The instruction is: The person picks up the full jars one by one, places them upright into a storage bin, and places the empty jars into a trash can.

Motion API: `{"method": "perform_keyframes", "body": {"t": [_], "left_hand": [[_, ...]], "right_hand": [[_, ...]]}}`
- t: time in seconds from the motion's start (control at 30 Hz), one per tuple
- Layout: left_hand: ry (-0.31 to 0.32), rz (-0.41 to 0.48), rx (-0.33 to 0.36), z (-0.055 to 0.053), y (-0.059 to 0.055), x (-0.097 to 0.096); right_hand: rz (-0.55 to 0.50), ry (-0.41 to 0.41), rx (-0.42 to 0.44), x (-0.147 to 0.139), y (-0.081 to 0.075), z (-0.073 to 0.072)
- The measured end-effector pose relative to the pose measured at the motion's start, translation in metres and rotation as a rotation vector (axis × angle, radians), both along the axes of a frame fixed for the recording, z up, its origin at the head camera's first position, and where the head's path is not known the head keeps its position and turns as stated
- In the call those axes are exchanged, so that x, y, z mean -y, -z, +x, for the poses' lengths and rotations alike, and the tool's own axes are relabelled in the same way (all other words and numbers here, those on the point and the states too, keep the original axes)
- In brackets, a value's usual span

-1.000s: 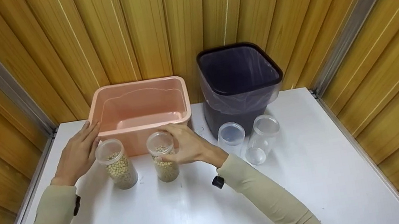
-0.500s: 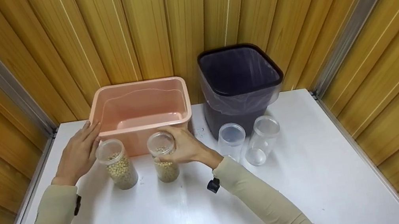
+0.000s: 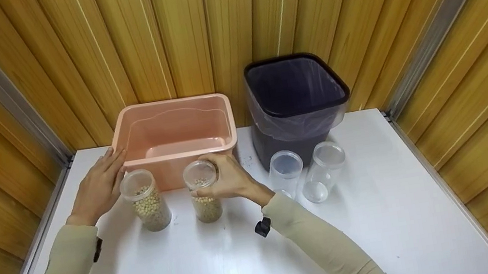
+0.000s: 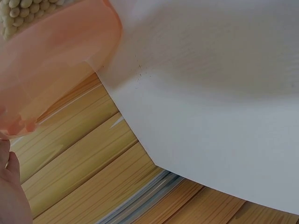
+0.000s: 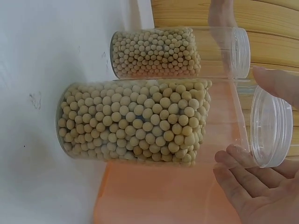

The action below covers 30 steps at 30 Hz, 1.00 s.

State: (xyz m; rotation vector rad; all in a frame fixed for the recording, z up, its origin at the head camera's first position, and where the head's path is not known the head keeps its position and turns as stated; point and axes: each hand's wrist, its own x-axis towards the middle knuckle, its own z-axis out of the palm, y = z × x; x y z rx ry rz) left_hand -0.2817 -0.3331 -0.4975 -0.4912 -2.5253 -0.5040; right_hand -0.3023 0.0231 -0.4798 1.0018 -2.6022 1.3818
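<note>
Little has moved in the last second: my right sleeve (image 3: 323, 237) and right hand (image 3: 228, 178) have shifted slightly left, in closer about the jar (image 3: 208, 210); both filled jars, the tub and the bin keep their places. Nearest me, pale sleeves reach in over the white table (image 3: 225, 267), a dark band (image 3: 263, 226) showing at the right cuff; that jar stands upright on the table, in front of the tub, with pale beans (image 5: 131, 121) filling much of it; my grip is narrowed round its upper part, thumb on one side, fingers on the other, just by the clear top (image 5: 273, 128). To its left stands the other jar (image 3: 151, 208), also holding beans; my left hand (image 3: 97, 187) is beyond it, holding nothing, its fingers fairly straight against the tub's left side near the front corner. Off to the right, two see-through jars, the left one (image 3: 285, 169) and the right one (image 3: 327, 165), stand side by side; behind the jars are the pink tub (image 3: 171, 170) and, to its right, the dark bin (image 3: 282, 148) with a clear liner; farthest back rises the wood-patterned wall (image 3: 183, 29).
</note>
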Motion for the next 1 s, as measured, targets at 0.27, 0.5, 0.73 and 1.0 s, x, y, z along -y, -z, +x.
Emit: {"method": "perform_keyframes", "body": {"t": [0.27,0.5,0.73,1.0], "left_hand": [[-0.005,-0.005,0.003,-0.001,0.000,-0.001],[-0.011,-0.016,0.004,0.000,0.000,0.000],[-0.024,-0.018,0.006,0.002,-0.001,0.000],[-0.009,-0.028,-0.017,0.000,0.000,0.000]], "right_hand": [[-0.014,-0.009,-0.029,-0.002,-0.012,0.003],[-0.047,-0.032,-0.051,-0.003,-0.034,0.006],[-0.038,-0.046,-0.085,-0.004,-0.061,0.008],[-0.073,-0.028,-0.096,-0.008,-0.097,0.007]]}}
